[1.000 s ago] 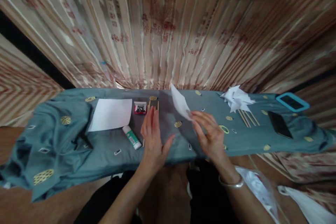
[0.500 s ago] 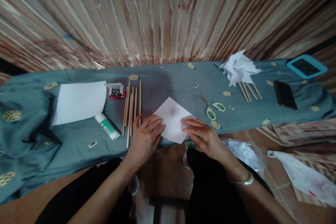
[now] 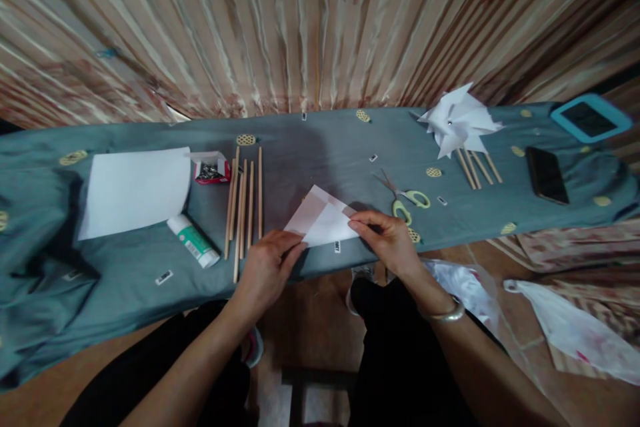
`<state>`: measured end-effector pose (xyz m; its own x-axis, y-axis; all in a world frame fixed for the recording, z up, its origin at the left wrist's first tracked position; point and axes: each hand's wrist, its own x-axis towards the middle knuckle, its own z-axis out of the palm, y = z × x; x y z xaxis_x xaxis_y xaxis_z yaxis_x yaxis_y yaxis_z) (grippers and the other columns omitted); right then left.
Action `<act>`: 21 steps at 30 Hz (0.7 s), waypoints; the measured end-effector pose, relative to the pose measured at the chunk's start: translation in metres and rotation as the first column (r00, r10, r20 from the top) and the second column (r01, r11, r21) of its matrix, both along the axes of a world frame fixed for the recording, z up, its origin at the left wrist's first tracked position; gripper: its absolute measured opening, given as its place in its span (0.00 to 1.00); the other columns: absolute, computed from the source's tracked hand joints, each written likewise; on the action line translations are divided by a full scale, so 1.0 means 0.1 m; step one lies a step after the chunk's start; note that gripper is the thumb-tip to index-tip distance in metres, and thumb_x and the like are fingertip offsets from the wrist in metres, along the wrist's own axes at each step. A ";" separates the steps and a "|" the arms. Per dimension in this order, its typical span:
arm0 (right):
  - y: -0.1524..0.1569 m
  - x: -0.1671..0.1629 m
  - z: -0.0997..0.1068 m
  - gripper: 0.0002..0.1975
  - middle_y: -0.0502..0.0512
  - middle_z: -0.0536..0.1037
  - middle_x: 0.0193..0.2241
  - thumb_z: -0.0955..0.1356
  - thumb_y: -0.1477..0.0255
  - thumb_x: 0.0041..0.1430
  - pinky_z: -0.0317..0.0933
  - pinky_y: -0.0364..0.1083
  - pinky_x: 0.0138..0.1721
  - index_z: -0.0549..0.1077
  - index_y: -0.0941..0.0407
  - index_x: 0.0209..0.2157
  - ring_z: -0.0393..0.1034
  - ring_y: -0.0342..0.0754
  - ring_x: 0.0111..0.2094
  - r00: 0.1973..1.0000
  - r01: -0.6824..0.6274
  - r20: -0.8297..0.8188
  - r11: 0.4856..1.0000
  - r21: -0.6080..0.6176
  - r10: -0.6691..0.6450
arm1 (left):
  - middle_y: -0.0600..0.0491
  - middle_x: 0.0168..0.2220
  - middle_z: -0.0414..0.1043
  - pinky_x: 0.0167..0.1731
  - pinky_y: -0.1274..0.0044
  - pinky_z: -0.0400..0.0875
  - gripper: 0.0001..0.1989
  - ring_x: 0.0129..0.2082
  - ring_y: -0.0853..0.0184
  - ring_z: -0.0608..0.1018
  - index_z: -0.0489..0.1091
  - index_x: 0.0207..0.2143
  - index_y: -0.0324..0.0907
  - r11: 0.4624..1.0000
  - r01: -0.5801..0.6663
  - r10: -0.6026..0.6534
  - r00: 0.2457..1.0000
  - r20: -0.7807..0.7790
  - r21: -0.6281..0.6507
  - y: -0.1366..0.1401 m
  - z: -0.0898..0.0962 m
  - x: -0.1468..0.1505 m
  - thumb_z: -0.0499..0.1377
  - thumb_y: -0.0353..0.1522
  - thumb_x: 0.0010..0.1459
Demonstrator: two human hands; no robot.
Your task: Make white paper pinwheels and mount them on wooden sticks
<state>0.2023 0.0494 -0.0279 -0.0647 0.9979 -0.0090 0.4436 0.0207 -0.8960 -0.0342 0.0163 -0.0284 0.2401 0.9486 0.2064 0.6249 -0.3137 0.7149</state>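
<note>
A white sheet of paper (image 3: pixel 320 217) is doubled over near the table's front edge, its peak pointing away from me. My left hand (image 3: pixel 270 257) pinches its left corner between thumb and fingers. At the right corner, my right hand (image 3: pixel 387 237) grips the paper the same way. Just beyond my right hand lie open scissors (image 3: pixel 403 199) with light green handles. Several wooden sticks (image 3: pixel 243 203) lie side by side to the left of the paper, close to my left hand.
On the left are a stack of white paper (image 3: pixel 135 190), a glue stick (image 3: pixel 194 240) and an open red box of small metal pins (image 3: pixel 213 170). Paper pinwheels (image 3: pixel 457 120) on sticks, a black phone (image 3: pixel 547 175) and a blue-framed tablet (image 3: pixel 591 118) lie right. A curtain (image 3: pixel 300 27) hangs behind.
The paper, a flat diamond before, is now folded over into a triangle-like shape. Both hands have gone from resting on it to pinching its corners. The view has shifted slightly.
</note>
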 end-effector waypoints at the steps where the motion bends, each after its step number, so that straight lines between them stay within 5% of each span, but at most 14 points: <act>1: 0.03 -0.02 0.00 0.08 0.50 0.83 0.30 0.70 0.64 0.56 0.68 0.45 0.37 0.80 0.53 0.32 0.75 0.47 0.32 1.000 0.010 0.008 1.000 0.001 -0.010 | 0.49 0.35 0.80 0.39 0.73 0.75 0.12 0.36 0.64 0.80 0.76 0.35 0.40 1.000 -0.011 0.011 1.000 0.004 -0.020 0.01 0.00 0.00 0.54 0.34 0.65; 9: 0.14 -0.13 -0.02 0.16 0.54 0.83 0.35 0.70 0.63 0.55 0.69 0.49 0.42 0.77 0.53 0.45 0.77 0.50 0.37 0.999 0.032 0.035 0.999 -0.044 -0.030 | 0.51 0.33 0.78 0.34 0.75 0.74 0.10 0.31 0.64 0.80 0.75 0.33 0.40 0.985 -0.071 0.063 0.996 -0.057 -0.155 0.10 0.04 -0.02 0.55 0.32 0.63; 13: 0.21 -0.18 -0.01 0.16 0.54 0.83 0.34 0.70 0.64 0.55 0.69 0.49 0.42 0.77 0.55 0.45 0.77 0.49 0.36 0.994 0.054 0.101 0.998 -0.029 -0.051 | 0.42 0.49 0.75 0.45 0.68 0.75 0.15 0.46 0.58 0.79 0.69 0.51 0.37 0.994 -0.092 0.098 0.986 -0.137 0.051 0.09 0.07 0.03 0.56 0.32 0.63; 16: 0.27 -0.23 0.00 0.17 0.54 0.83 0.34 0.69 0.64 0.56 0.70 0.48 0.40 0.77 0.55 0.45 0.77 0.50 0.35 0.985 0.065 0.159 0.998 -0.008 -0.063 | 0.40 0.61 0.65 0.56 0.60 0.67 0.19 0.61 0.53 0.68 0.64 0.57 0.36 0.964 0.063 0.011 0.961 -0.275 0.259 -0.02 0.06 0.14 0.54 0.29 0.64; 21: 0.30 -0.30 0.01 0.16 0.55 0.83 0.34 0.68 0.65 0.57 0.70 0.48 0.40 0.77 0.55 0.46 0.78 0.51 0.35 0.962 0.065 0.261 0.996 0.053 -0.076 | 0.38 0.63 0.62 0.60 0.58 0.63 0.23 0.66 0.52 0.60 0.58 0.60 0.33 0.945 0.215 -0.109 0.917 -0.382 0.246 -0.19 -0.06 0.30 0.54 0.30 0.64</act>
<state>0.1724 0.0798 -0.0267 0.0048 0.9996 0.0273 0.6649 0.0172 -0.7468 -0.0038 -0.0023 -0.0348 0.4936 0.8065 0.3256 0.7449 -0.5852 0.3204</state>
